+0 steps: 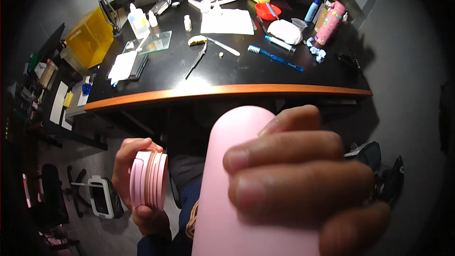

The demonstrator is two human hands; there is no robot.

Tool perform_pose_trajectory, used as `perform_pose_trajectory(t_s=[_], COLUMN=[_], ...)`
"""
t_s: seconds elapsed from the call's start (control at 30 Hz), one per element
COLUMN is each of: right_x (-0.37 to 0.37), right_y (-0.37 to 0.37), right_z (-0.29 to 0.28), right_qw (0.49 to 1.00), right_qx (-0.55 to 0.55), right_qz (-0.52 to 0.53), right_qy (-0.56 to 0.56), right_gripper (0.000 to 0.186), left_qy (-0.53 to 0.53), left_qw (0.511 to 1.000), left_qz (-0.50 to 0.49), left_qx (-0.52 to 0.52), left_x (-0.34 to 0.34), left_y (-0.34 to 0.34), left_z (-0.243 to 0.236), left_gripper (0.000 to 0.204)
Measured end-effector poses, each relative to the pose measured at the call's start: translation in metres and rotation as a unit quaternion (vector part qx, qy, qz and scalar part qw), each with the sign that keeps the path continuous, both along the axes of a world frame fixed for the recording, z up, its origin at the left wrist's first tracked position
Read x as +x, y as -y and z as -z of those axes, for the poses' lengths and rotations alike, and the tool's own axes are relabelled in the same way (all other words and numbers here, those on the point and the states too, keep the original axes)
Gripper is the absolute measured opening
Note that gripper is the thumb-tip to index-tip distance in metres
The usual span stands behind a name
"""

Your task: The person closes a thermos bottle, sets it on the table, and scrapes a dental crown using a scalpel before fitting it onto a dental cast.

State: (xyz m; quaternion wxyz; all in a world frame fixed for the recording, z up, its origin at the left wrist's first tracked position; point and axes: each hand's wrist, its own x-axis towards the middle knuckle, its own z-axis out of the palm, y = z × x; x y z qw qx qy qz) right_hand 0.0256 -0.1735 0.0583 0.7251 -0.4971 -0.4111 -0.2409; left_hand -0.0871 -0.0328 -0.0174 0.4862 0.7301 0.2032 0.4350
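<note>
the right hand is curled round a pale pink bottle, fingers laid across its side, thumb lower down and blurred; the left hand is closed round a pink ridged lid, apart from the bottle, ridges turned toward it; both are up on the near side of the black desk, where a blue toothbrush and a red bowl sit beyond; from where i stand, the bottle seems the likelier thing to fall, since fingers on a smooth curve may slide; the lid, held by its outer edge, could slip too; any liquid inside might spill if the bottle tips; its near end is cut off at the bottom of the view, its mouth doesn't show, and the lid's inner face is hidden.
</note>
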Motion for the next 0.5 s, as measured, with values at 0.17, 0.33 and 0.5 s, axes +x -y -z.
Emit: perform_pose_trajectory(t_s=[0.17, 0.33, 0.5], right_x=[0.049, 0.065, 0.068], right_y=[0.016, 0.013, 0.022], right_z=[0.031, 0.104, 0.142], right_qw=[0.969, 0.944, 0.929], right_qx=[-0.110, -0.099, -0.283], right_qz=[-0.220, -0.314, -0.239], right_qy=[0.027, -0.024, 0.007], right_gripper=[0.040, 0.080, 0.090], left_qy=[0.153, 0.135, -0.030], left_qw=[0.971, 0.939, 0.930], left_qz=[0.158, 0.216, 0.248], left_qx=[0.093, 0.233, 0.268], left_x=[0.011, 0.032, 0.040], left_y=[-0.024, -0.027, -0.011], left_z=[0.001, -0.013, -0.026], left_gripper=[0.122, 0.120, 0.085])
